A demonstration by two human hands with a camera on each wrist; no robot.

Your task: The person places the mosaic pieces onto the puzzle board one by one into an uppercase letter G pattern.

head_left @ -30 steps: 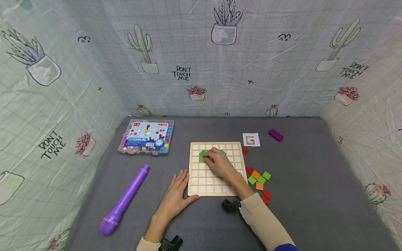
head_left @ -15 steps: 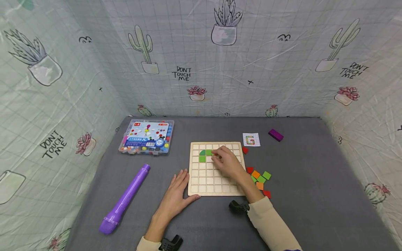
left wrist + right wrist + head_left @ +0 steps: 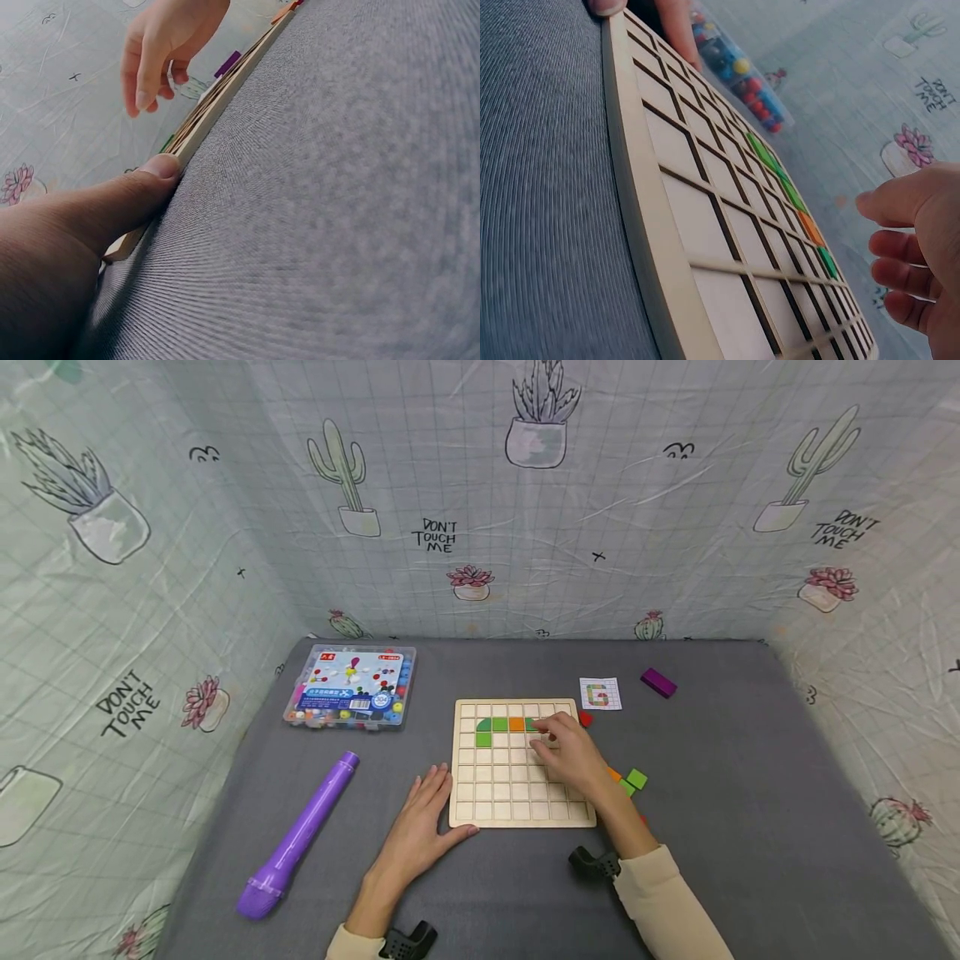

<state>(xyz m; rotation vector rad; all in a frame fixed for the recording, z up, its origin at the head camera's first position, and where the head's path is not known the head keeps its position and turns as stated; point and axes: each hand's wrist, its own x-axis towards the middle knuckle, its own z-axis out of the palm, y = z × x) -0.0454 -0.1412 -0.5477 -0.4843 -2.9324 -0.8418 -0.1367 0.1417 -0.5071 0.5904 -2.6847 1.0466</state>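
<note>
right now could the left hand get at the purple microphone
Likely yes: the left hand rests at the near left corner of the wooden board, seemingly holding nothing, and only grey tabletop shows between it and the purple microphone.

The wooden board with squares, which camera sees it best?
The head view: it looks down on the wooden board, showing all four corners, though the right hand covers some squares. The right wrist view shows its squares close but slanted and cut off; the left wrist view, mostly its edge.
</note>
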